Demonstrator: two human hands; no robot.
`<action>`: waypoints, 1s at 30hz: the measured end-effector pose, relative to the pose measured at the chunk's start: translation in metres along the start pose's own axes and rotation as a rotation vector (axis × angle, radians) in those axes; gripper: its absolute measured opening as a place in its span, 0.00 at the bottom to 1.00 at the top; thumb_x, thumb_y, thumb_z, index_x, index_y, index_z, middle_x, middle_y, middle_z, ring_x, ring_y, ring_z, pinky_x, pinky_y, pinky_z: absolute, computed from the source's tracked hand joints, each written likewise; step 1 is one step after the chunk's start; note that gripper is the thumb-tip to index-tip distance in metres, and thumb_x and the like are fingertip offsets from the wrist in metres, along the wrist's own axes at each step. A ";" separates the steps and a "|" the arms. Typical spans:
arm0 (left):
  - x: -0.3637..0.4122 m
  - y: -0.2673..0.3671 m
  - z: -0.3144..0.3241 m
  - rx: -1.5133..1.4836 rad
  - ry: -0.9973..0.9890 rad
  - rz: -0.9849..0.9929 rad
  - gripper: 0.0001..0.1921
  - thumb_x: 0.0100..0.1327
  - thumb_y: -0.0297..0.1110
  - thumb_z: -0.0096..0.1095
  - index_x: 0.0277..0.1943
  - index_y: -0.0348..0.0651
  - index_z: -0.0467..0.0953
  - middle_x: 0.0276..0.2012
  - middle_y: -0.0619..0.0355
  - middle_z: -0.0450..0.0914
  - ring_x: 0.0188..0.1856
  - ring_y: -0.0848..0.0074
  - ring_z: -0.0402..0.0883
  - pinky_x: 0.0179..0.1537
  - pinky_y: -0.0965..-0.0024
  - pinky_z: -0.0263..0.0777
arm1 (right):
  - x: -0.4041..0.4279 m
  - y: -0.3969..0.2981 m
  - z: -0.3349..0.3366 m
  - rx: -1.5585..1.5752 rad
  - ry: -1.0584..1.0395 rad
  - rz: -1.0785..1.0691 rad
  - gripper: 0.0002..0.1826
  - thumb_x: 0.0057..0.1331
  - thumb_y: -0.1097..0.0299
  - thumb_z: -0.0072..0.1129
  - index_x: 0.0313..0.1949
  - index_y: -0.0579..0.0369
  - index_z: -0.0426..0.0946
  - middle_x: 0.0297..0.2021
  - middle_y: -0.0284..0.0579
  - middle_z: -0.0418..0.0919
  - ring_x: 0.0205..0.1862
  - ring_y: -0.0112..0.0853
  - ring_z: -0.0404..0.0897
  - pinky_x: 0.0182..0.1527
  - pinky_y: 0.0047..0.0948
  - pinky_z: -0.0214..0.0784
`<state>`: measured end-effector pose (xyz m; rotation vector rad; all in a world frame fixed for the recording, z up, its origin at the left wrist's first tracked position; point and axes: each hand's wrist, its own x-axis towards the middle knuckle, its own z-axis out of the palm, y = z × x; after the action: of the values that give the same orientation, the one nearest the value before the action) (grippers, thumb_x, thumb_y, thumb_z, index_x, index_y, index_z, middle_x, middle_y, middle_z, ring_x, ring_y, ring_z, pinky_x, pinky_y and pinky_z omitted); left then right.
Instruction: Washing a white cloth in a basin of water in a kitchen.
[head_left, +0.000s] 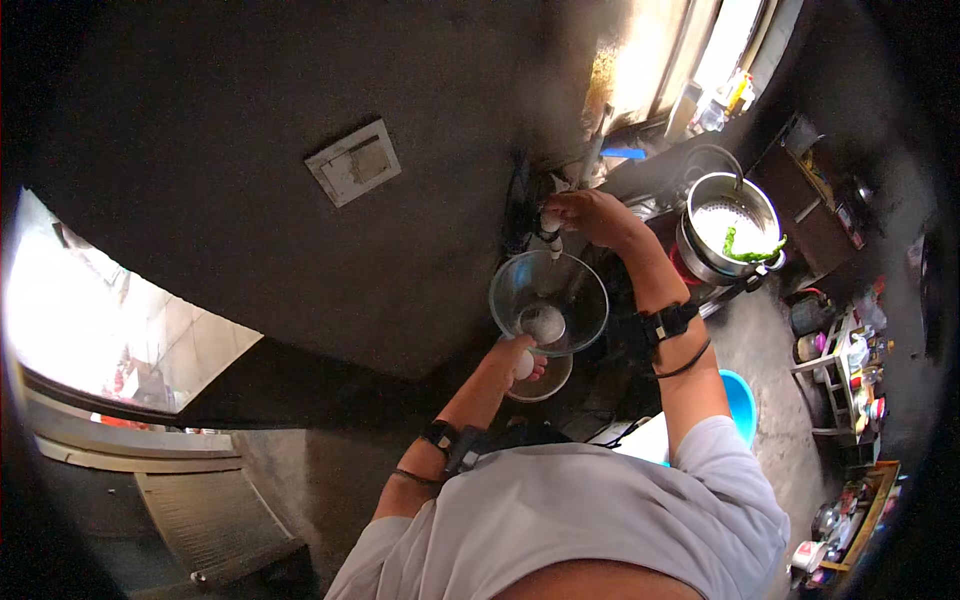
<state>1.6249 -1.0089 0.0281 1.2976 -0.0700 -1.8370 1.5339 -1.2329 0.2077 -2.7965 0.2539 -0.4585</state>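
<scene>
A clear glass bowl (592, 300) is tilted beneath a tap with a white spout (556, 247). My left hand (517, 352) grips the bowl's near rim and also has a white, egg-like object (524, 365) against the fingers. At the bowl's bottom shows a pale round patch; I cannot tell whether it is water. My right hand (592, 214) is closed about the top of the tap, its fingertips partly hidden. Under the glass bowl, another round vessel (551, 393) shows only its pale rim.
Right of the tap, a steel steamer pot (694, 244) on a stove holds green peppers (746, 255). A blue basin (739, 401) lies beyond my right elbow. Cluttered shelves (840, 367) stand at the far right. A switch plate (356, 161) is on the dark wall.
</scene>
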 end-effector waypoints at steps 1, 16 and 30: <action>0.009 -0.002 -0.007 0.007 -0.023 -0.008 0.21 0.58 0.42 0.53 0.47 0.32 0.68 0.33 0.43 0.79 0.24 0.63 0.79 0.23 0.64 0.75 | 0.004 -0.004 -0.003 -0.085 -0.045 0.002 0.18 0.53 0.74 0.57 0.46 0.53 0.72 0.38 0.46 0.78 0.41 0.42 0.76 0.44 0.38 0.67; 0.069 -0.013 -0.049 -0.070 -0.108 -0.086 0.20 0.59 0.41 0.51 0.43 0.29 0.68 0.27 0.41 0.77 0.22 0.61 0.78 0.21 0.62 0.75 | 0.002 -0.041 0.006 -0.556 -0.057 0.023 0.11 0.56 0.61 0.54 0.40 0.41 0.76 0.35 0.39 0.75 0.37 0.36 0.77 0.37 0.35 0.69; -0.021 -0.001 -0.019 -0.081 0.136 -0.025 0.19 0.60 0.39 0.53 0.49 0.34 0.65 0.26 0.43 0.78 0.21 0.64 0.79 0.20 0.65 0.75 | 0.050 -0.111 0.058 -0.571 0.012 0.703 0.10 0.60 0.67 0.47 0.39 0.50 0.75 0.33 0.47 0.79 0.34 0.42 0.80 0.32 0.40 0.72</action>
<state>1.6406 -0.9864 0.0345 1.3683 0.0930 -1.7489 1.6137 -1.1241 0.2039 -2.9316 1.5060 -0.2465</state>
